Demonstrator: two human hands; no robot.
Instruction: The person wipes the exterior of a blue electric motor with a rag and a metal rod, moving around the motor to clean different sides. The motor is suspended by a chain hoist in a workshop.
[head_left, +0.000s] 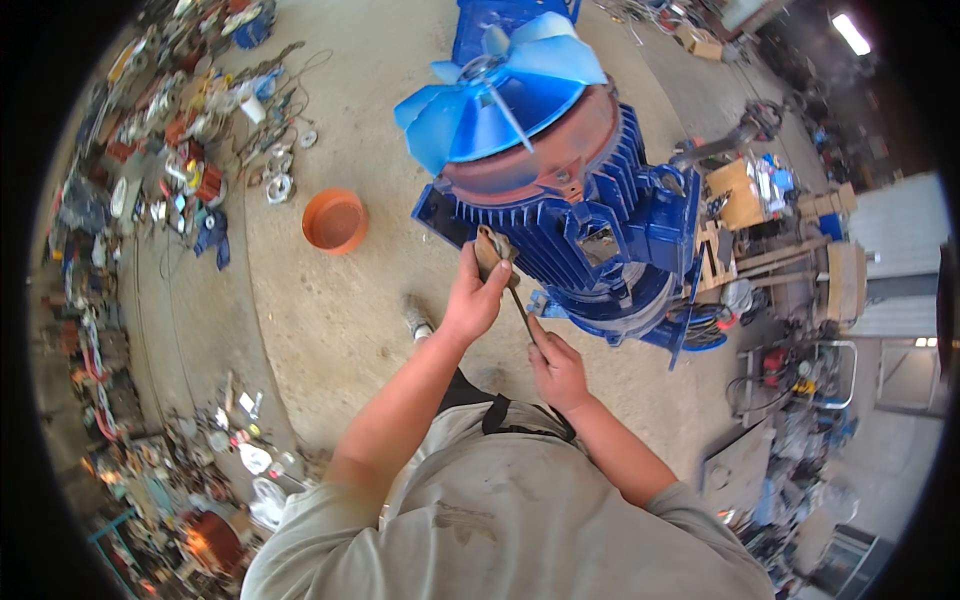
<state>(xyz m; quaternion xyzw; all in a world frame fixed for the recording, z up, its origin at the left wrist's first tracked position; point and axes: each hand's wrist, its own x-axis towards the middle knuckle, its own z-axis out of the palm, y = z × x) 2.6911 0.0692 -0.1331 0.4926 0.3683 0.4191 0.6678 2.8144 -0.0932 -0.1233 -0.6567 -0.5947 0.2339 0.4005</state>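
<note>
Motor (600,215) first: big, blue, ribbed, standing on the concrete floor (330,320) with its blue fan (505,95) on top. My left hand (472,300) grips a brown block (490,250) against its housing; my right hand (557,372) is closed on a thin rod (522,310). I judge I'm mid-strike; next needs steady aim.

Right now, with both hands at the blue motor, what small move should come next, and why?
Probably steady the thin tool before pressing. The right hand grips its lower end, the left hand holds a brownish piece against the blue motor housing, and the tip sits just under that piece.
</note>
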